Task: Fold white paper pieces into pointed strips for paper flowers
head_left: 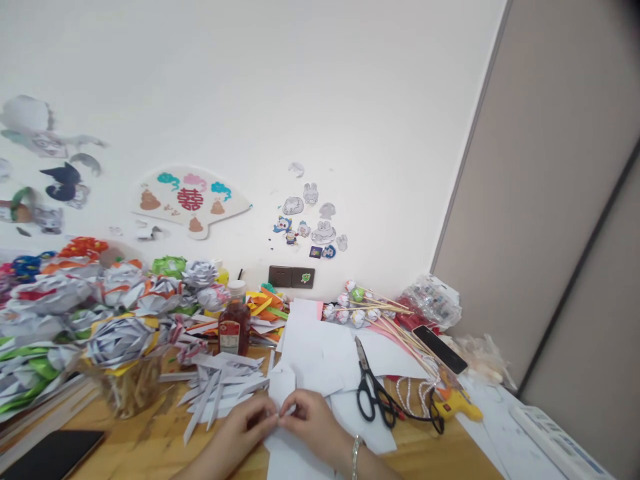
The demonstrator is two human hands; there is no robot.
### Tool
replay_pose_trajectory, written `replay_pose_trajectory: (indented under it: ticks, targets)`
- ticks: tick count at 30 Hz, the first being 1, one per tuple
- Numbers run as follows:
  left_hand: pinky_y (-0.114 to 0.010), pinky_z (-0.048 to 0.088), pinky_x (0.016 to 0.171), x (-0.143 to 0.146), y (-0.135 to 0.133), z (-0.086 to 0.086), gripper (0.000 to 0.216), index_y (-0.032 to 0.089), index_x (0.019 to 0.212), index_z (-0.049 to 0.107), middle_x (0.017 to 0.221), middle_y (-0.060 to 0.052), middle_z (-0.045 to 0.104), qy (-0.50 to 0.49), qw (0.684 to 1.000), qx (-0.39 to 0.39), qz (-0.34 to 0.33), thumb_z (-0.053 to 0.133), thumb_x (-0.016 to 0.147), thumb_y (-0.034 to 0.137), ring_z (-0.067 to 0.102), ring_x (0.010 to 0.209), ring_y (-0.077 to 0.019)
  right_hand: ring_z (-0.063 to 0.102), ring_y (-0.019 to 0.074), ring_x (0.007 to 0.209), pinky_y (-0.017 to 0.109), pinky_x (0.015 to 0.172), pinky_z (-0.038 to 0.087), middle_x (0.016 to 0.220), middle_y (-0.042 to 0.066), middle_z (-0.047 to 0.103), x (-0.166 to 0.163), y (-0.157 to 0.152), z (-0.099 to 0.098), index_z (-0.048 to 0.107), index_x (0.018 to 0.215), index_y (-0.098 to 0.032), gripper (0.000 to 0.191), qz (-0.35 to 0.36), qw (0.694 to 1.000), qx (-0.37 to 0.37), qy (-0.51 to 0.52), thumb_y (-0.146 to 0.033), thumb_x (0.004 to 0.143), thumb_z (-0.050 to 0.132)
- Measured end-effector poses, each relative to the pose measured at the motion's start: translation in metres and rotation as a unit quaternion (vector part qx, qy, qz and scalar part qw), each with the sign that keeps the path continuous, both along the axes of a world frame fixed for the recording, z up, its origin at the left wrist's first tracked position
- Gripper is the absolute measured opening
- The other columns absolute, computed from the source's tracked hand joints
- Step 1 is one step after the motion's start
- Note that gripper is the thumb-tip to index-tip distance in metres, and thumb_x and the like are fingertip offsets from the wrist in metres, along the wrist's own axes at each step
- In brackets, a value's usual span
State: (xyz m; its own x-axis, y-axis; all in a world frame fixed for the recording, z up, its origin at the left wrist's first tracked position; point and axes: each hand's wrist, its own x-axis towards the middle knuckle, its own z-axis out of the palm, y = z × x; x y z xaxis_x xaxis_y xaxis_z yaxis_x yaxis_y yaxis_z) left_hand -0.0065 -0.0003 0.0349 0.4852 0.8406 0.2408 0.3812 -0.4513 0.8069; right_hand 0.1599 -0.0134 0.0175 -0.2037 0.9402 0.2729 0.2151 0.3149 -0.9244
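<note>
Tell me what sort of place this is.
Probably a home craft table set against a wall. Folded paper flowers are piled at the left, black scissors lie on white paper sheets, and both hands, left hand and right hand, pinch a paper piece.

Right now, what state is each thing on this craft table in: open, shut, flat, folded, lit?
Left hand: pinching the white paper.
Right hand: pinching the same paper.
White paper: partly folded.
Scissors: shut, lying flat.
Brown bottle: upright, capped.
Phone: flat, screen dark.
Glue gun: on its side.
</note>
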Motion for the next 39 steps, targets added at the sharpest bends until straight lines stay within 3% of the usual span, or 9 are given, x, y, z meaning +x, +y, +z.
replay_pose_trajectory:
  ticks: [6,9,13,22,28,32,39]
  targets:
    - [-0.021,0.037,0.055,-0.001,-0.001,0.007,0.023,0.017,0.065,0.056,0.057,0.004,0.048,-0.014,0.999,-0.043,0.0,0.048,0.072,0.038,0.047,0.058,-0.0144,0.049,0.0102,0.051,0.022,0.055,0.041,0.057,-0.002,0.053,-0.001,0.003,-0.003,0.056,0.069,-0.014,0.016,0.023,0.998,-0.011,0.051,-0.029,0.071,0.057]
    - [-0.022,0.039,0.06,-0.002,0.001,0.007,0.021,0.016,0.064,0.058,0.061,0.001,0.052,0.002,0.999,-0.039,-0.006,0.05,0.07,0.035,0.049,0.063,-0.0161,0.048,0.0102,0.052,0.021,0.054,0.04,0.056,-0.002,0.051,-0.001,0.004,-0.004,0.055,0.063,-0.014,0.013,0.02,0.999,-0.002,0.042,-0.025,0.067,0.059]
    - [-0.02,0.036,0.055,-0.001,0.0,0.007,0.013,0.017,0.062,0.058,0.057,0.004,0.049,0.033,0.998,-0.047,-0.005,0.053,0.065,0.028,0.046,0.058,-0.0137,0.044,0.009,0.052,0.019,0.05,0.035,0.055,-0.004,0.05,0.0,0.001,-0.001,0.059,0.059,-0.014,0.003,0.014,1.0,0.016,0.004,-0.014,0.061,0.06]
    - [-0.019,0.028,0.049,0.0,0.0,0.006,0.013,0.016,0.067,0.059,0.054,0.007,0.039,0.044,0.998,-0.036,-0.011,0.057,0.065,0.029,0.037,0.053,-0.0115,0.045,0.0098,0.054,0.019,0.052,0.036,0.058,-0.003,0.055,0.0,-0.007,0.009,0.067,0.066,-0.016,0.011,0.009,0.997,0.043,-0.058,-0.01,0.062,0.059]
    - [-0.02,0.031,0.052,-0.002,0.005,-0.001,0.022,0.018,0.071,0.057,0.059,0.005,0.046,0.002,1.0,-0.022,-0.018,0.06,0.065,0.04,0.039,0.055,-0.0122,0.045,0.0096,0.054,0.019,0.052,0.035,0.06,-0.003,0.056,0.0,-0.003,0.003,0.067,0.07,-0.017,0.01,0.0,0.998,0.03,-0.053,-0.013,0.063,0.062]
    - [-0.019,0.03,0.048,-0.003,0.008,-0.006,0.031,0.02,0.077,0.058,0.052,0.008,0.041,-0.016,0.999,-0.037,-0.017,0.059,0.063,0.048,0.038,0.051,-0.0116,0.047,0.01,0.056,0.02,0.053,0.037,0.061,-0.002,0.056,0.0,0.001,-0.005,0.064,0.071,-0.015,0.006,0.001,1.0,0.016,-0.025,-0.016,0.066,0.06]
    - [-0.02,0.032,0.049,-0.006,0.008,-0.006,0.03,0.021,0.083,0.062,0.053,0.007,0.045,0.006,0.997,-0.076,-0.01,0.062,0.06,0.04,0.043,0.051,-0.0121,0.048,0.0105,0.055,0.02,0.052,0.038,0.057,-0.003,0.051,0.001,0.008,-0.013,0.058,0.068,-0.014,0.009,-0.014,1.0,0.0,0.013,-0.022,0.068,0.059]
